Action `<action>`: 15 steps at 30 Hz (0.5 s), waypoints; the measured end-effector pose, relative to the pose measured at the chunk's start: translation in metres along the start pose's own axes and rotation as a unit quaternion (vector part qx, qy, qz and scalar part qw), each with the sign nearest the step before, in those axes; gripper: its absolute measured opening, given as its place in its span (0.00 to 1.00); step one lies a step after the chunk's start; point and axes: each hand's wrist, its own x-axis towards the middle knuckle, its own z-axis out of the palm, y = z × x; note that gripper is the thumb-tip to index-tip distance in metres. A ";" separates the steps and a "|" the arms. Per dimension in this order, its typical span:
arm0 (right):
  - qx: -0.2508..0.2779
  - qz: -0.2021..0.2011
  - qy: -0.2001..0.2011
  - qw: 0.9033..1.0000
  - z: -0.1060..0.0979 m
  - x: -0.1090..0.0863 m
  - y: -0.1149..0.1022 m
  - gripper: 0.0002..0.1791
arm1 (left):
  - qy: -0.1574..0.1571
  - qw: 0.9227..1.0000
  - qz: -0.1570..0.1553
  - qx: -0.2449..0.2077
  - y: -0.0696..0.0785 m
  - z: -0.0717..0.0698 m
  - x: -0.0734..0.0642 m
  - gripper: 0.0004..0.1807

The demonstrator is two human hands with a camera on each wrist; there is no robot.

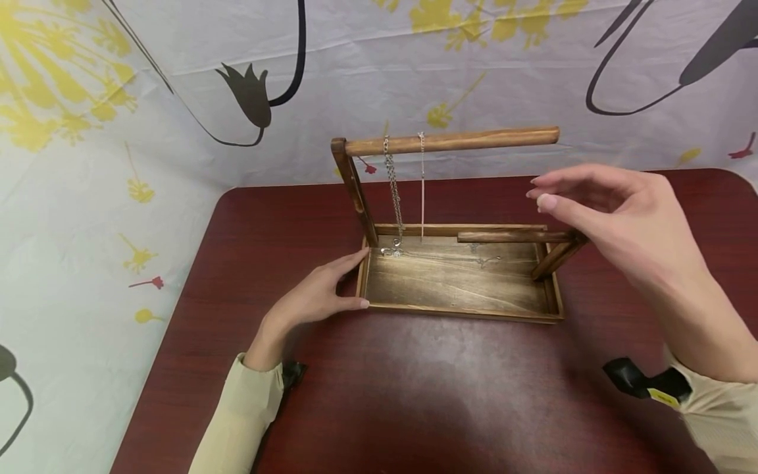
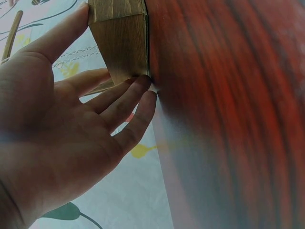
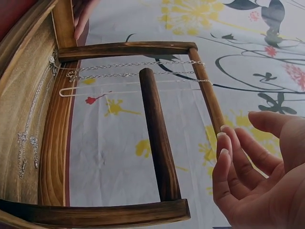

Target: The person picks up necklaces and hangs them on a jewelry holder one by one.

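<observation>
A wooden jewelry stand has a shallow tray (image 1: 462,312) as its base, a tall bar (image 1: 491,139) and a lower bar (image 1: 503,237). Two necklaces hang from the tall bar: a thicker chain (image 1: 393,184) with its lower end in the tray, and a thin chain (image 1: 423,191) beside it. Another fine chain (image 1: 438,256) lies along the tray floor. My left hand (image 1: 314,293) touches the tray's left end, thumb at the front corner and fingers extended toward the back. My right hand (image 1: 633,224), fingers loosely bent and holding nothing, hovers above the lower bar's right end, below the tall bar's free end.
The stand rests on a dark red wooden table (image 1: 450,395). Behind and to the left hangs a white cloth (image 1: 195,79) with flower prints. The tall bar's post (image 1: 355,191) rises at the left, and the lower bar's post (image 1: 553,260) at the right.
</observation>
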 end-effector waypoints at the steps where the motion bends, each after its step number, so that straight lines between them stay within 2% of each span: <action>1: -0.001 -0.001 -0.002 1.000 0.000 -0.001 0.001 0.18 | 0.000 1.000 0.001 0.000 0.000 0.000 0.000 0.51; 15: -0.010 0.001 -0.020 1.000 0.001 -0.011 0.009 0.16 | -0.001 1.000 0.000 -0.002 -0.001 0.000 0.000 0.51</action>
